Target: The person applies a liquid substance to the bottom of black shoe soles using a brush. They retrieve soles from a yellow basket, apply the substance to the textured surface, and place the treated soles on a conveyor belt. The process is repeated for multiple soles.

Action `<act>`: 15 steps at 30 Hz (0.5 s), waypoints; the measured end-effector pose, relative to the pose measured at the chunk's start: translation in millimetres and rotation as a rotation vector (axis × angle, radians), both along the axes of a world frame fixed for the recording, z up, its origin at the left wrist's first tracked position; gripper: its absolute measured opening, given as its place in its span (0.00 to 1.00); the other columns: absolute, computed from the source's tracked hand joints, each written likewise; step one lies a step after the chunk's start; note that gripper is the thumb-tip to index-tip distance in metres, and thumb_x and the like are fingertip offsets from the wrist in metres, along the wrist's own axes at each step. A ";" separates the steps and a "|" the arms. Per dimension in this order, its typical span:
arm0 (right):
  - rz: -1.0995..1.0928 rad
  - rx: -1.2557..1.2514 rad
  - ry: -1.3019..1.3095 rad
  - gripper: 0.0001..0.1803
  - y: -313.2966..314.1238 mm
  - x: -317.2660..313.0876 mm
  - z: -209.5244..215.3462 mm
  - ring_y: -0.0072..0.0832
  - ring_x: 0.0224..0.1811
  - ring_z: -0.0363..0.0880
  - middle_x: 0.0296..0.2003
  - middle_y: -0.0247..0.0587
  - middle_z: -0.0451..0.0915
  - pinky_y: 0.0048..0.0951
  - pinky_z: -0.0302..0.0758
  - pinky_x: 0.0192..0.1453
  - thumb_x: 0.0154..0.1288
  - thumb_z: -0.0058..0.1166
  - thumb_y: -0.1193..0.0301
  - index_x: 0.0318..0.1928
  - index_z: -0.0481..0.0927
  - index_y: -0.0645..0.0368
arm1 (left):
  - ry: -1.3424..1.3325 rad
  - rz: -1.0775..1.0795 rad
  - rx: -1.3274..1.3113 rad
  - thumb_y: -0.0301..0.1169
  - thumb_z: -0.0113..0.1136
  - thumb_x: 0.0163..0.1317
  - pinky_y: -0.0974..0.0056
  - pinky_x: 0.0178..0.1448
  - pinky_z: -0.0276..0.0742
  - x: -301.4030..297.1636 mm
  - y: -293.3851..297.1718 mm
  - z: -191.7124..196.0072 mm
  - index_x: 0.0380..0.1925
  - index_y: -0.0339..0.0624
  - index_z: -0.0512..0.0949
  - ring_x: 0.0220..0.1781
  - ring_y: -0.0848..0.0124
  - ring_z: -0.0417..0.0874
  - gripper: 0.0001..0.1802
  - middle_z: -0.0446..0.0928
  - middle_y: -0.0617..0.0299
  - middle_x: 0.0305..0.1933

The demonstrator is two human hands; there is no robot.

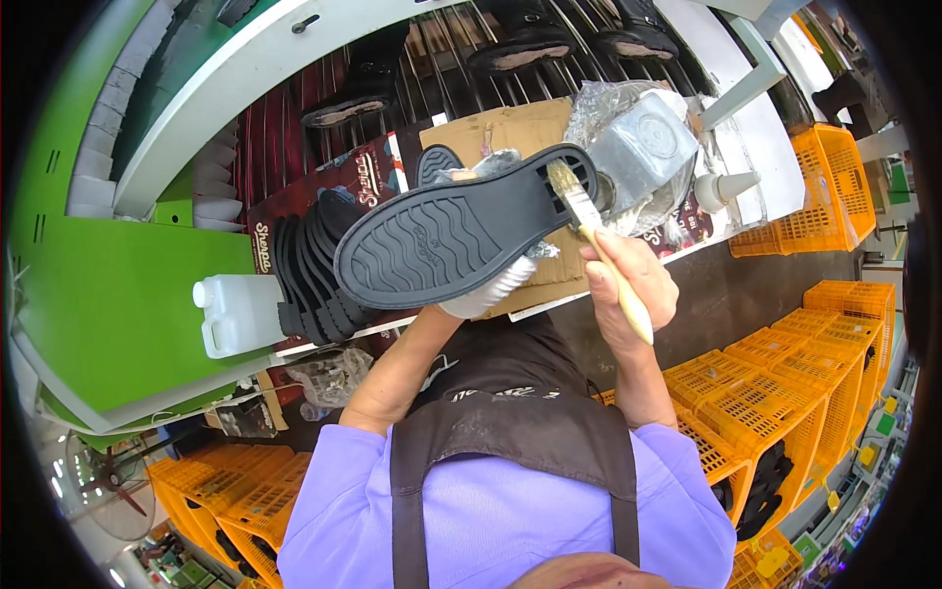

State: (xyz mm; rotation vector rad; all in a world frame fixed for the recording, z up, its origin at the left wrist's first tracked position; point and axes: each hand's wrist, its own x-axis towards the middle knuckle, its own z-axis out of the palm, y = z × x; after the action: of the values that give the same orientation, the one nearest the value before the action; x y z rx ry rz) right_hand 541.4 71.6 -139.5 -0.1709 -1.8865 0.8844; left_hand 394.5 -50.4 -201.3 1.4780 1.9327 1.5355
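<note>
A black shoe sole [422, 245] with a wavy tread lies aslant across the middle, tread side up, above the workbench. My left hand [496, 292], in a whitish glove, grips it from beneath; the sole covers most of the fingers. In my bare right hand [640, 285] is a paintbrush [613, 267] with a pale wooden handle. Its bristles touch the recessed heel end of the sole, at the upper right. Partly behind that sole, another black sole [438, 160] shows on the bench side.
Several black soles [312, 260] stand in a row at left beside a white plastic jug [240, 314]. Cardboard [535, 128] lies beneath my work. A clear square container [643, 147] stands on the right. Black boots [520, 49] rest on rollers behind; orange crates [775, 373] stand to the right.
</note>
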 end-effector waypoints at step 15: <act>0.030 0.007 -0.002 0.18 -16.5 -8.7 -2.2 0.30 0.26 0.81 0.27 0.43 0.82 0.25 0.77 0.30 0.54 0.67 0.72 0.45 0.81 0.67 | 0.317 0.123 -0.092 0.40 0.59 0.59 0.48 0.75 0.41 8.6 -1.0 -2.8 0.66 0.35 0.55 0.73 0.52 0.52 0.39 0.56 0.46 0.68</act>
State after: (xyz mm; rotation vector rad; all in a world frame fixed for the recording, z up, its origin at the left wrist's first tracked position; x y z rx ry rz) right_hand 532.7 55.1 -141.7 -0.1402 -1.8980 0.8980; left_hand 403.0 -51.4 -204.1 1.6738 2.2762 1.3006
